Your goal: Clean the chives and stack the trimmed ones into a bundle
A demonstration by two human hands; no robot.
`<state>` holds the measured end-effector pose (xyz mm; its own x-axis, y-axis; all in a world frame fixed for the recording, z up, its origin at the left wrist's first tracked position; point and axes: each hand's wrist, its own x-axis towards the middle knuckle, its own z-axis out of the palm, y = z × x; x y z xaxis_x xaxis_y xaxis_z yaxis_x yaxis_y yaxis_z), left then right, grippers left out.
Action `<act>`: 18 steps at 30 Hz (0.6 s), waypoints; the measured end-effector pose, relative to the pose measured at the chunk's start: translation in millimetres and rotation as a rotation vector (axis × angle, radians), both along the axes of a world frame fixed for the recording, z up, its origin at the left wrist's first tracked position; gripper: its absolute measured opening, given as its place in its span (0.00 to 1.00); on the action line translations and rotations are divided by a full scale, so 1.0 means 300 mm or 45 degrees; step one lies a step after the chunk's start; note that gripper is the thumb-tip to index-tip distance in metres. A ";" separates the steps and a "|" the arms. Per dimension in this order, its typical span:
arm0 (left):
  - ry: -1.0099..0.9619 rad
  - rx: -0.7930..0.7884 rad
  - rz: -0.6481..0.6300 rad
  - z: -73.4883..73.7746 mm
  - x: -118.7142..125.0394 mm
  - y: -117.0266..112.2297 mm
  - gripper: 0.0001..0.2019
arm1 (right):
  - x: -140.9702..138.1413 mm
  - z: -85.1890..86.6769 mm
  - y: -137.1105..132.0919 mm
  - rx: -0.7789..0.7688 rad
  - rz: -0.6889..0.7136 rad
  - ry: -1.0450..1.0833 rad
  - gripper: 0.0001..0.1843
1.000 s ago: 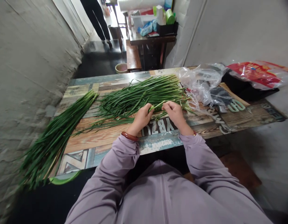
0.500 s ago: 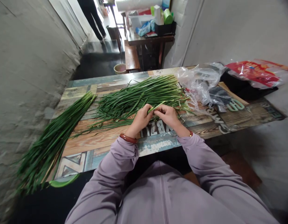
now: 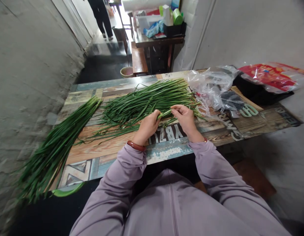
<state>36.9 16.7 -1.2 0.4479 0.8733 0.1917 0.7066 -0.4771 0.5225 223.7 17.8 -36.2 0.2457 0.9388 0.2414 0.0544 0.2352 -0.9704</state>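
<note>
My left hand (image 3: 150, 124) is closed around a few thin green stalks of garlic chives (image 3: 165, 113), near the front of the table. At their pale root end, the fingers of my right hand (image 3: 184, 118) pinch the same stalks. Just beyond my hands lies a wide, loose pile of garlic chives (image 3: 147, 100), its pale ends toward the right. A second, neater bundle of garlic chives (image 3: 65, 137) rests at the left, its leaf tips hanging past the table's edge. Small trimmings lie on the table below my fingers.
On the right of the patterned table (image 3: 90, 152) are crumpled clear plastic bags (image 3: 211, 83), pale green scissor handles (image 3: 249, 110) and a red package (image 3: 270, 75). Beyond stand a bench (image 3: 139, 59), a basket (image 3: 127, 72) and a cluttered table (image 3: 159, 41). A person (image 3: 101, 18) is in the background.
My right hand has moved right and slightly away from my left, out to the stalks' pale end. My left hand stays nearly in place. The person in the background has shifted.
</note>
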 end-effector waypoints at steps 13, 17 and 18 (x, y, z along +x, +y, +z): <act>0.315 0.073 -0.094 -0.017 0.011 -0.008 0.05 | -0.033 0.030 -0.025 0.015 0.278 -0.389 0.08; 0.188 0.076 0.054 -0.017 0.004 0.008 0.07 | 0.029 0.034 -0.003 0.033 0.054 -0.267 0.10; 0.126 0.065 0.084 -0.018 0.001 0.014 0.08 | 0.056 0.032 0.008 0.029 -0.049 -0.204 0.11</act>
<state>37.3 20.9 -6.5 0.4091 0.8915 0.1944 0.7842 -0.4524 0.4246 240.4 20.3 -26.5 0.2377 0.9233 0.3017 0.2176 0.2520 -0.9429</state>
